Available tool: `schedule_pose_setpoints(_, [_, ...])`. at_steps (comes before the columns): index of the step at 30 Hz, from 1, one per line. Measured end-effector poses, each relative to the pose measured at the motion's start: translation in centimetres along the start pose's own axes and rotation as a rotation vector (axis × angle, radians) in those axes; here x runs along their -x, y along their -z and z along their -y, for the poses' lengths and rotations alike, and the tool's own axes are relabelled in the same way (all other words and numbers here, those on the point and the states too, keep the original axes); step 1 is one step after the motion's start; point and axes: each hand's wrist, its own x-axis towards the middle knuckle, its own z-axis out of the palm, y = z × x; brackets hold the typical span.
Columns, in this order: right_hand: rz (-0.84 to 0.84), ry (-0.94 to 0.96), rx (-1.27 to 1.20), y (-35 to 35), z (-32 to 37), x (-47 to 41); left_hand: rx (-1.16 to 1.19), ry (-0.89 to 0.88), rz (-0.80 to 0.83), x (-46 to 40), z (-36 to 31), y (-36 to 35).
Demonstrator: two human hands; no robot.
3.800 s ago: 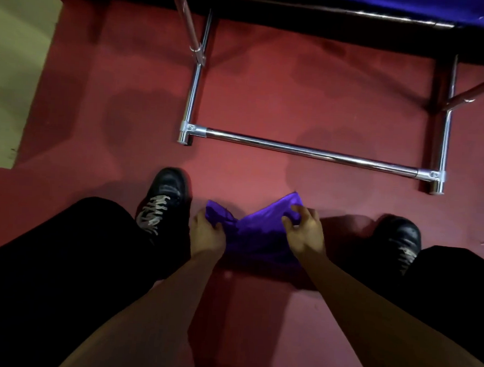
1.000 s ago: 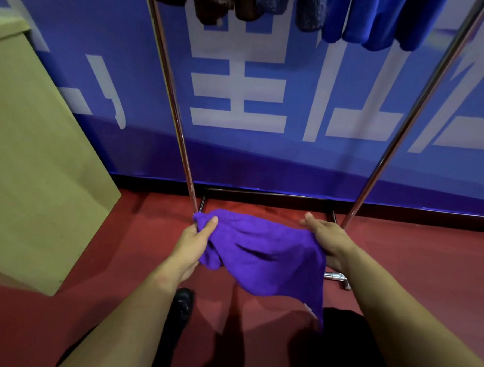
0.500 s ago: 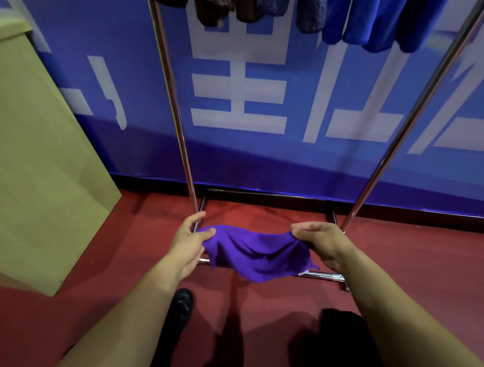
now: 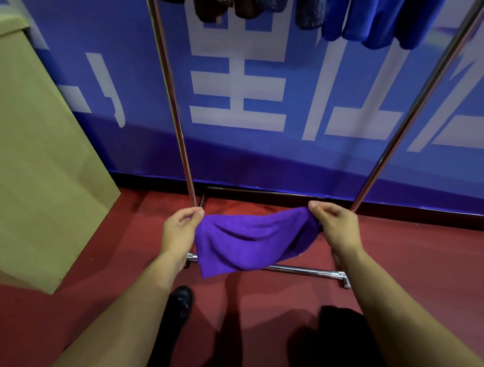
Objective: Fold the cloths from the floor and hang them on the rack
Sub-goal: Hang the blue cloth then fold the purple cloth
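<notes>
From the head camera, a purple cloth [image 4: 248, 240] hangs in the air between the person's two hands, above the red floor [image 4: 428, 265] and in front of the lower part of the chrome clothes rack [image 4: 169, 93]. It is a soft, fleecy piece, doubled over so that its top edge runs from hand to hand and sags a little in the middle; the lower edge droops in a rounded fold with one corner pointing down on the left, covering part of the rack's base bar [image 4: 309, 271].

The left hand [image 4: 180, 230] pinches the cloth's left top corner between thumb and forefinger, the other fingers curled in beneath. The right hand [image 4: 335, 230] grips the right top corner, thumb on top and fingers curled under the fabric, held a touch higher than the left.

At the top of the rack, brown, grey and blue cloths [image 4: 367, 18] already hang side by side. Behind stands a blue banner [image 4: 74, 31] with white lettering, and a tan board [image 4: 32, 156] leans at the left. A black shoe [image 4: 181, 298] shows on the floor below the left forearm.
</notes>
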Motion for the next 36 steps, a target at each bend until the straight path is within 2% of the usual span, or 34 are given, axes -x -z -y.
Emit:
schedule_pose_setpoints(2, [0.027, 0.009, -0.03, 0.2, 0.5, 0.1, 0.119, 0.046, 0.079, 0.0, -0.3, 0.0])
schedule_pose_setpoints(4, [0.067, 0.016, -0.056, 0.4, 0.9, 0.2, 0.119, 0.0, 0.12, 0.2, -0.8, 0.0])
schedule_pose_setpoints(9, [0.003, 0.095, -0.086, 0.9, 1.8, 0.5, 0.04, -0.193, 0.043, 0.8, -1.9, -0.2])
schedule_pose_setpoints(14, [-0.036, 0.125, -0.072, 1.0, 1.8, 0.6, 0.035, -0.289, -0.052, 1.2, -2.6, -0.2])
schedule_pose_setpoints(22, [-0.011, 0.13, -0.08, 1.1, 1.6, 0.4, 0.131, -0.285, -0.036, 1.5, -3.0, -0.4])
schedule_pose_setpoints(29, [0.053, 0.198, 0.0, 1.0, 1.8, 0.6, 0.016, -0.251, 0.094, 1.2, -2.2, 0.1])
schedule_pose_setpoints(36, [0.221, 0.202, 0.15, 1.2, 1.2, 0.3, -0.064, -0.257, 0.235, 1.0, -1.8, 0.4])
